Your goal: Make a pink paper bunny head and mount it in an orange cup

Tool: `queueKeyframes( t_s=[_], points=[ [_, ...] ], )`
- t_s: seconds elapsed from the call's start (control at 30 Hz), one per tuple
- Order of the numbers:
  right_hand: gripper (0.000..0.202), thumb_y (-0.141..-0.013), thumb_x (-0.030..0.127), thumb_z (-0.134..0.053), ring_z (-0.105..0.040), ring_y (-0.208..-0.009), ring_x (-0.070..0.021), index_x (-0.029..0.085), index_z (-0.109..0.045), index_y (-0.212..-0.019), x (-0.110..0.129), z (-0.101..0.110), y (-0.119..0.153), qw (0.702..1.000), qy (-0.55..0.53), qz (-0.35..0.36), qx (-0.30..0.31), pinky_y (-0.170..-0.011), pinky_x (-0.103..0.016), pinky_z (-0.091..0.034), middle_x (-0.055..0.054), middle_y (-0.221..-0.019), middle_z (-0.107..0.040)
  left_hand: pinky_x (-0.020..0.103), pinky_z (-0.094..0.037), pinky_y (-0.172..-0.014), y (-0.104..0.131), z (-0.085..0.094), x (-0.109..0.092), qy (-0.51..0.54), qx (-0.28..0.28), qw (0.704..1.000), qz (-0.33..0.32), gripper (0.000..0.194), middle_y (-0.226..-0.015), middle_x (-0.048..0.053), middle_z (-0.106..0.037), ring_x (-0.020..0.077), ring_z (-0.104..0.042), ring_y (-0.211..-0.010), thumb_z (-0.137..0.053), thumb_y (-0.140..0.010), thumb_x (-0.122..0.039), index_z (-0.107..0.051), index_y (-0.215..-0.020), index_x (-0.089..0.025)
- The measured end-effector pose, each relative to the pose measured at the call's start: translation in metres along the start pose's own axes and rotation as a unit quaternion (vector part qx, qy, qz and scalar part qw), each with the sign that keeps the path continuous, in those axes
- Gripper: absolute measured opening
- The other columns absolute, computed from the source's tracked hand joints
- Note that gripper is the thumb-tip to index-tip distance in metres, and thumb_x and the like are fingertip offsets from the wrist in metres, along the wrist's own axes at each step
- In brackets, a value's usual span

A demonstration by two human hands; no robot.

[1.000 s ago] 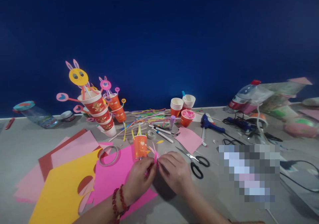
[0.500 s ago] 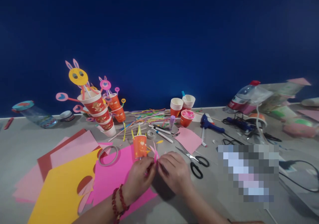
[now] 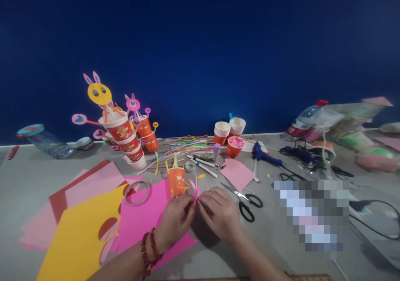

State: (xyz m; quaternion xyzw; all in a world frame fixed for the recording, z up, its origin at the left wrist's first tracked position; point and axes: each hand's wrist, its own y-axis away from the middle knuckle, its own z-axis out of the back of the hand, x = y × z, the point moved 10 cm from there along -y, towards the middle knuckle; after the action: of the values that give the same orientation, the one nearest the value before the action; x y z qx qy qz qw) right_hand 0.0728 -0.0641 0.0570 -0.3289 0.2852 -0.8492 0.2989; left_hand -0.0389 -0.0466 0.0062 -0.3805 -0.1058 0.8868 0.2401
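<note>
Between the fingertips of both hands is a small pink paper cutout (image 3: 196, 192), with two pale pink ear-like strips sticking up from it; my fingers cover much of the rest. My left hand (image 3: 176, 219), a red bead bracelet at its wrist, pinches it from the left. From the right, my right hand (image 3: 221, 212) grips it with closed fingers. Just behind my left hand stands an orange paper cup (image 3: 176, 182) with yellow strips poking out of its top. Black-handled scissors (image 3: 245, 200) lie open to the right of my right hand.
Bright pink paper (image 3: 146, 222), yellow paper (image 3: 78, 227) and a tape ring (image 3: 137, 203) lie at left. Decorated stacked cups (image 3: 120, 129) stand behind them. Farther back are pipe cleaners (image 3: 184, 145), markers (image 3: 204, 168) and a blue glue gun (image 3: 264, 155) with its cord.
Both hands keep hold of the pink cutout, and its ears have tipped slightly. The whole view has shifted a little; nothing else on the table has visibly moved.
</note>
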Motion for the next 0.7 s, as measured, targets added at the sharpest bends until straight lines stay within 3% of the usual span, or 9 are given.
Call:
queueKeyframes(
  t_s=[0.7],
  points=[
    [0.012, -0.088, 0.011, -0.055, -0.061, -0.074, -0.0213, 0.019, -0.063, -0.084, -0.0033, -0.0007, -0.0001, 0.999, -0.030, -0.029, 0.000, -0.070, -0.034, -0.049, -0.006, -0.077, -0.070, 0.026, -0.044, -0.064, -0.0017, 0.0019, -0.0072, 0.003, -0.003, 1.000, -0.016, 0.019, -0.073, 0.003, -0.066, 0.0164, -0.061, -0.068, -0.045, -0.095, -0.017, -0.058, -0.080, -0.020]
  ],
)
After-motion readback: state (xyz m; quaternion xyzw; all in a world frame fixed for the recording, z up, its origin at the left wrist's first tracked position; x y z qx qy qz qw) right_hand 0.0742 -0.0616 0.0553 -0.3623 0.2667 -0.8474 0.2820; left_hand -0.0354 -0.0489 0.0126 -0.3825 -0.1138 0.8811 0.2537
